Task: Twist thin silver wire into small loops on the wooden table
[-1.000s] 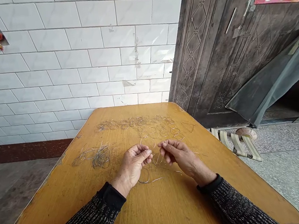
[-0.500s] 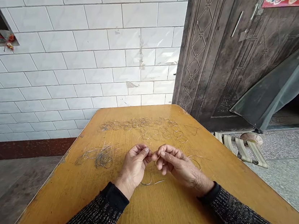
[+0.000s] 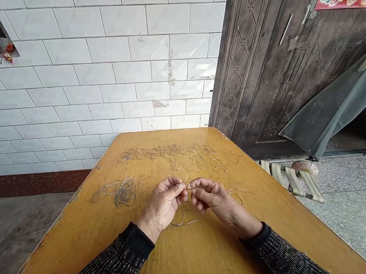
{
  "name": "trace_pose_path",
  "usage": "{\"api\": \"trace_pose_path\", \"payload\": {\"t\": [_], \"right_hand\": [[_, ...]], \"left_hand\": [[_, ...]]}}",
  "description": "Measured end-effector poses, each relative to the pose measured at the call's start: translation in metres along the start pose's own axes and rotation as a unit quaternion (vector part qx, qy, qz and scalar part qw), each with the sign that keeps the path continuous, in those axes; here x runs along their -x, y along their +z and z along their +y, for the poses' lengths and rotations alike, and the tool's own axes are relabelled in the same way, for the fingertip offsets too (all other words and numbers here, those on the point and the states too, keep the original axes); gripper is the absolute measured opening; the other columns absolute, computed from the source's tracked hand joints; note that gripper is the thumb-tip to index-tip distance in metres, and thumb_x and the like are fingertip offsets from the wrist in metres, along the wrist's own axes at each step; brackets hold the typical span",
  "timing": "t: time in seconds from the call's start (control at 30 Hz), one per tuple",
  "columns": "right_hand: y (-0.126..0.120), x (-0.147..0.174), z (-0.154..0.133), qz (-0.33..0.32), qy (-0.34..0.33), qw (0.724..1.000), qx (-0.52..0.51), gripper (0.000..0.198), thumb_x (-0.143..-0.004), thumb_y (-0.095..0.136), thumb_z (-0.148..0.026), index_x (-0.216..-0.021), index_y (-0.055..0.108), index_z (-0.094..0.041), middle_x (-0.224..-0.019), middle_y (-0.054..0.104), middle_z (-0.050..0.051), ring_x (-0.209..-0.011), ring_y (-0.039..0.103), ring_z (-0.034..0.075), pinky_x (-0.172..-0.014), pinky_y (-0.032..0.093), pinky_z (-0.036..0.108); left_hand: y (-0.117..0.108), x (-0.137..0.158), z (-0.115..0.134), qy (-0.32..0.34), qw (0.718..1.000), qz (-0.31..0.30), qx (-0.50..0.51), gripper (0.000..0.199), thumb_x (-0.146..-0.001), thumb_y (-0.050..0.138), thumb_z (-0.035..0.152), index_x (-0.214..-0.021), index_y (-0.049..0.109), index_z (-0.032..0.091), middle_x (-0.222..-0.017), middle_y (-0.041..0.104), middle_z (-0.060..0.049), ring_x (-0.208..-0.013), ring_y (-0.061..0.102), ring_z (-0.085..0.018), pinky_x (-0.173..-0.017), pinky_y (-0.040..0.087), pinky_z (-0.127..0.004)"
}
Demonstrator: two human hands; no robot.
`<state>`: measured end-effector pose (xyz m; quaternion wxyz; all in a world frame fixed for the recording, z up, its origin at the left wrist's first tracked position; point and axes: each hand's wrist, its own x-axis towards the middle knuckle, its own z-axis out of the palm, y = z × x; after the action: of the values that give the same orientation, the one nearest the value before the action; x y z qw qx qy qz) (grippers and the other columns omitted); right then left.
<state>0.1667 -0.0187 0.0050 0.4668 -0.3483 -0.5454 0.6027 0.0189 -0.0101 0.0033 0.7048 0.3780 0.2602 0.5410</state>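
Observation:
Over the middle of the wooden table (image 3: pixel 191 260), my left hand (image 3: pixel 164 200) pinches a thin wire (image 3: pixel 185 174) between thumb and forefinger. Close beside it, my right hand (image 3: pixel 214 198) is also closed in a pinch on the wire, with the fingertips of both hands almost meeting. Loops of the wire show above and below the fingers; the exact crossing point is partly hidden. A curved piece of wire (image 3: pixel 178 223) hangs or lies below my hands; I cannot tell which.
A tangled wire bundle (image 3: pixel 125 193) lies left of my hands. Several wire rings (image 3: pixel 164 151) form rows toward the far edge. More wire (image 3: pixel 238 194) rests right of my right hand. Behind stand a tiled wall (image 3: pixel 114 92) and a dark door (image 3: pixel 260 56); a striped stool (image 3: pixel 291 179) sits at right.
My right fingertips have drawn slightly away from the left ones and shifted on the wire. A wire end now sticks up above the fingers. The view has turned slightly.

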Motion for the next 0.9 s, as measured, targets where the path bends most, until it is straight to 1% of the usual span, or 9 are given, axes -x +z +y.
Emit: {"api": "trace_pose_path", "payload": {"t": [0.1, 0.2, 0.3, 0.4, 0.5, 0.6, 0.7, 0.8, 0.9], "right_hand": [[-0.001, 0.0, -0.002, 0.003, -0.018, 0.998, 0.064, 0.021, -0.068, 0.061, -0.036, -0.072, 0.059, -0.016, -0.053, 0.056, -0.003, -0.04, 0.044, 0.005, -0.039, 0.032, 0.017], [-0.002, 0.0, -0.002, 0.01, -0.022, 0.995, 0.096, 0.019, -0.069, 0.056, -0.034, -0.071, 0.059, -0.015, -0.053, 0.054, -0.003, -0.039, 0.042, 0.005, -0.038, 0.03, 0.017], [-0.001, 0.0, -0.001, 0.018, -0.04, 0.99, 0.136, 0.016, -0.072, 0.05, -0.029, -0.068, 0.057, -0.015, -0.05, 0.05, -0.003, -0.04, 0.039, 0.006, -0.039, 0.03, 0.018], [0.0, 0.003, -0.002, 0.031, -0.065, 0.977, 0.202, 0.016, -0.074, 0.045, -0.022, -0.065, 0.056, -0.015, -0.049, 0.044, -0.004, -0.042, 0.036, 0.006, -0.041, 0.03, 0.018], [0.0, 0.006, -0.002, 0.038, -0.09, 0.957, 0.274, 0.019, -0.076, 0.041, -0.018, -0.068, 0.058, -0.016, -0.054, 0.047, -0.003, -0.045, 0.039, 0.007, -0.044, 0.032, 0.018], [-0.001, 0.008, -0.002, 0.045, -0.137, 0.919, 0.367, 0.023, -0.079, 0.04, -0.017, -0.075, 0.062, -0.017, -0.06, 0.054, -0.001, -0.05, 0.046, 0.009, -0.049, 0.036, 0.019], [-0.003, 0.009, -0.001, 0.059, -0.184, 0.865, 0.463, 0.025, -0.081, 0.04, -0.017, -0.083, 0.064, -0.018, -0.063, 0.058, 0.001, -0.054, 0.05, 0.01, -0.052, 0.036, 0.019], [-0.004, 0.01, 0.001, 0.067, -0.207, 0.817, 0.535, 0.026, -0.082, 0.04, -0.016, -0.087, 0.065, -0.019, -0.066, 0.062, 0.003, -0.055, 0.054, 0.012, -0.053, 0.036, 0.02], [-0.005, 0.011, 0.002, 0.07, -0.216, 0.779, 0.584, 0.027, -0.083, 0.039, -0.015, -0.09, 0.065, -0.019, -0.064, 0.061, 0.003, -0.053, 0.053, 0.012, -0.051, 0.034, 0.02]], "left_hand": [[-0.001, 0.0, -0.002, 0.0, 1.0, -0.005, -0.008, 0.019, -0.06, 0.071, 0.015, -0.07, 0.055, 0.014, -0.065, 0.058, 0.002, -0.058, 0.053, -0.007, -0.058, 0.039, -0.022], [-0.002, -0.001, -0.002, -0.007, 1.0, -0.009, -0.025, 0.02, -0.06, 0.072, 0.016, -0.07, 0.055, 0.013, -0.064, 0.058, 0.001, -0.058, 0.054, -0.008, -0.058, 0.039, -0.022], [-0.002, -0.001, -0.002, -0.013, 0.999, -0.011, -0.039, 0.022, -0.059, 0.073, 0.018, -0.07, 0.055, 0.013, -0.063, 0.058, 0.001, -0.058, 0.055, -0.009, -0.058, 0.039, -0.023], [-0.003, -0.001, -0.002, -0.021, 0.999, -0.007, -0.05, 0.023, -0.058, 0.074, 0.02, -0.07, 0.055, 0.014, -0.062, 0.058, 0.002, -0.057, 0.055, -0.009, -0.057, 0.038, -0.022], [-0.002, -0.001, -0.002, -0.027, 0.997, -0.002, -0.068, 0.023, -0.058, 0.074, 0.02, -0.07, 0.056, 0.014, -0.061, 0.058, 0.002, -0.058, 0.056, -0.009, -0.056, 0.037, -0.021], [-0.002, -0.001, -0.001, -0.03, 0.996, 0.004, -0.08, 0.023, -0.058, 0.074, 0.021, -0.07, 0.056, 0.014, -0.06, 0.058, 0.002, -0.058, 0.056, -0.009, -0.056, 0.036, -0.021], [-0.002, -0.001, -0.001, -0.03, 0.996, 0.011, -0.084, 0.024, -0.057, 0.074, 0.021, -0.07, 0.055, 0.014, -0.06, 0.058, 0.002, -0.057, 0.055, -0.008, -0.055, 0.035, -0.02], [-0.003, -0.002, -0.001, -0.03, 0.995, 0.018, -0.092, 0.024, -0.057, 0.074, 0.021, -0.069, 0.055, 0.014, -0.061, 0.059, 0.002, -0.057, 0.056, -0.009, -0.054, 0.034, -0.02], [-0.002, -0.002, -0.001, -0.031, 0.994, 0.021, -0.103, 0.025, -0.056, 0.074, 0.022, -0.069, 0.055, 0.014, -0.06, 0.059, 0.002, -0.057, 0.056, -0.009, -0.053, 0.034, -0.02]]}}
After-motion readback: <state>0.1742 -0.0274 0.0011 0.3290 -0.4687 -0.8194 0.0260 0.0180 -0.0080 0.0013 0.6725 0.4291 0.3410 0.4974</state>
